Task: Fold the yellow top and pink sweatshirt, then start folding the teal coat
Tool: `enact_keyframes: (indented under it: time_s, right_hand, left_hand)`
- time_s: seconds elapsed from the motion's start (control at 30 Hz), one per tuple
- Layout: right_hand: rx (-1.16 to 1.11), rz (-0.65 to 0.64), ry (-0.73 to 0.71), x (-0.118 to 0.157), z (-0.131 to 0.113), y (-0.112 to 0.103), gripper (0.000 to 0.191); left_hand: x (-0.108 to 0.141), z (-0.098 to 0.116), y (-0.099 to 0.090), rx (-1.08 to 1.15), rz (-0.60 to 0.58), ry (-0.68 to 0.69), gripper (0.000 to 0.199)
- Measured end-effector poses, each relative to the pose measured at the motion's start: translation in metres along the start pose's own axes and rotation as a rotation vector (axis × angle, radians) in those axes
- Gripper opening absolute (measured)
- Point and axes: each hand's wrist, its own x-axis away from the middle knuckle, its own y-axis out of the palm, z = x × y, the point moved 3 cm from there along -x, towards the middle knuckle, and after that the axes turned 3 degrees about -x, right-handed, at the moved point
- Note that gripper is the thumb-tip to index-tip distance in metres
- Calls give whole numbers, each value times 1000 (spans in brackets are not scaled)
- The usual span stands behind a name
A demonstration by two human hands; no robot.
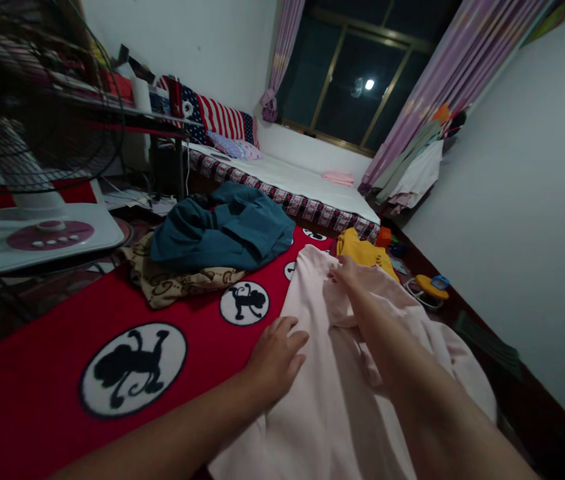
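Note:
A pale pink long-sleeved top (307, 380) lies spread over a red blanket (202, 340) printed with black monkeys in white circles. My left hand (277, 357) rests at the top's left edge, fingers apart and curved, with nothing gripped. Farther up, near the top's shoulder or collar, my right hand (346, 272) has its fingers curled on the pink cloth and appears to pinch it. The right forearm crosses over the garment and hides part of it. A yellow garment (362, 248) lies just beyond the right hand.
A teal garment (227, 227) is heaped on a brown patterned cloth (172, 283) at left. A fan (37, 220) stands at the far left beside a cluttered table. Behind is a white-covered bed (282, 170). Small items, including a yellow object (431, 287), lie along the right wall.

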Motion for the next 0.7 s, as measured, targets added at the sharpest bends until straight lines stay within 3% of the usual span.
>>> enact_keyframes:
  time_s: [0.1, 0.27, 0.37, 0.6, 0.7]
  right_hand:
    - [-7, 24, 55, -14, 1, 18, 54]
    - [-2, 65, 64, -30, -2, 26, 32]
    - [-6, 64, 38, -27, -2, 29, 32]
    - [-55, -233, -94, 22, -10, 31, 61]
    - [-80, -353, -179, 67, -15, 17, 52]
  left_hand:
    - [1, 3, 3, -10, -3, -11, 30]
    - [2, 3, 8, 43, 3, -57, 39]
    - [2, -1, 13, 94, 13, -56, 42]
    - [-2, -13, 10, 251, 115, -9, 35]
    - [-5, -16, 5, 317, 153, -42, 31]
